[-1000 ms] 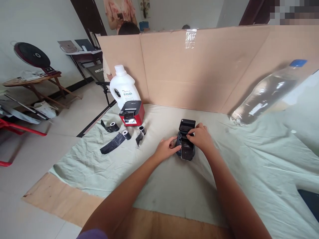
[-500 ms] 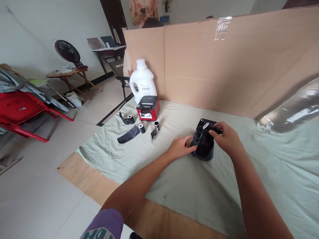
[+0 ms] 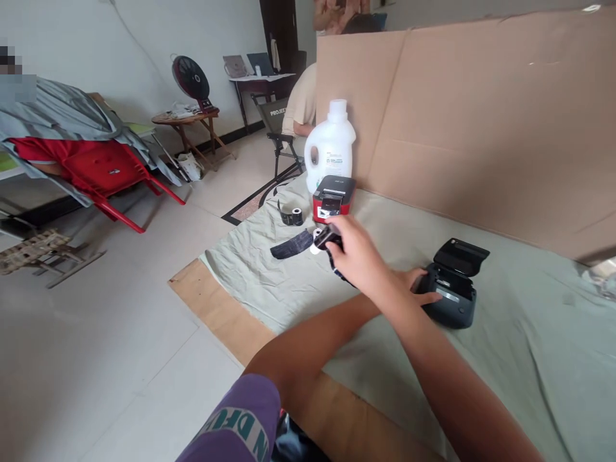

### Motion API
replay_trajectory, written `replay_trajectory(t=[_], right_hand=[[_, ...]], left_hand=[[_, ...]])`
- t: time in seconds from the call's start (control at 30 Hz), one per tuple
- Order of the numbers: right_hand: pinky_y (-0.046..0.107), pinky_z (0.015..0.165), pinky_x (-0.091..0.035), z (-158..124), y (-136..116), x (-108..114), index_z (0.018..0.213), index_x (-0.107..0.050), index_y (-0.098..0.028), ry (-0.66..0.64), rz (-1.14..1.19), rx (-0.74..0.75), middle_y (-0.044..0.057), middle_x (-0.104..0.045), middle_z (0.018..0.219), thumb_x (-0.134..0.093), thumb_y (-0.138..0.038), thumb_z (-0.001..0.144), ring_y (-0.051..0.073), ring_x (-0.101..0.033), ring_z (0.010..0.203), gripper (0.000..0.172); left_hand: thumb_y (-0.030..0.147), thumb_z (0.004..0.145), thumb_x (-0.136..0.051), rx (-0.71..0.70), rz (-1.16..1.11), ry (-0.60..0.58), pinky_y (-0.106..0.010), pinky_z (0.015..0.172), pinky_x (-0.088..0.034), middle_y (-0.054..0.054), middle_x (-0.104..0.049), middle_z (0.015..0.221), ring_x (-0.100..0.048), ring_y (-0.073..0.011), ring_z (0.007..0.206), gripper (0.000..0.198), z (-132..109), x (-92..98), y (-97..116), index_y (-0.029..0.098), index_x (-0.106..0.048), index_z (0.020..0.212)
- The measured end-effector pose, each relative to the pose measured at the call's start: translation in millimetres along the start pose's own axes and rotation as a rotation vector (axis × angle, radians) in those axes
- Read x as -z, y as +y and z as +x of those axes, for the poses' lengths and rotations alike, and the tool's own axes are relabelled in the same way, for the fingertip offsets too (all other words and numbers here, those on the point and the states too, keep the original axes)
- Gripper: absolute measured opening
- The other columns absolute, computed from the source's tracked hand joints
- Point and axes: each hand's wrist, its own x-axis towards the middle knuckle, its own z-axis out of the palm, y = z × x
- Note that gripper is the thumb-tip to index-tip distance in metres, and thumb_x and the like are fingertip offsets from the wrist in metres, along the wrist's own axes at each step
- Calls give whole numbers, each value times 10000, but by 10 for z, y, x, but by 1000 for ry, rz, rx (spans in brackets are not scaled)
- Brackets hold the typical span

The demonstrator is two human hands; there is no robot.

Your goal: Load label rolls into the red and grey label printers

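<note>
My right hand (image 3: 353,250) grips a black label roll (image 3: 328,237), a strip hanging below it, over the left part of the cloth. My right forearm crosses over my left one. At the right, my left hand (image 3: 418,287) grips the near-left side of a dark label printer (image 3: 450,307), its thumb on the top edge. The printer's lid (image 3: 462,258) is tipped back, and no roll shows inside. Beside the held roll lies a black strip (image 3: 292,245) with its white-cored roll, partly covered. Farther back is another black roll (image 3: 292,217) with a curled tail.
A red and black printer (image 3: 333,197) stands before a white jug (image 3: 332,144). Cardboard (image 3: 457,115) walls off the back. Pale green cloth (image 3: 534,359) covers a wooden board (image 3: 221,308). A fan (image 3: 191,78), a red chair (image 3: 110,176) and other people are beyond.
My right hand has lifted the black roll and strip off the dark printer and carried them left, across my left arm. My left hand stays at the printer. The view has swung left.
</note>
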Motion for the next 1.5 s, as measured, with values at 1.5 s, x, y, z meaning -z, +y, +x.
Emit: replay_trajectory(t=[1.5], right_hand=[[519, 1085, -292, -117, 209, -701, 1437, -545, -294, -260, -289, 171, 10, -501, 1534, -332, -344, 1038, 299, -364, 1439, 455]], left_hand=[[688, 928, -369, -205, 216, 123, -460, 920, -435, -128, -741, 880, -695, -323, 868, 588, -15, -78, -96, 220, -585, 1210]])
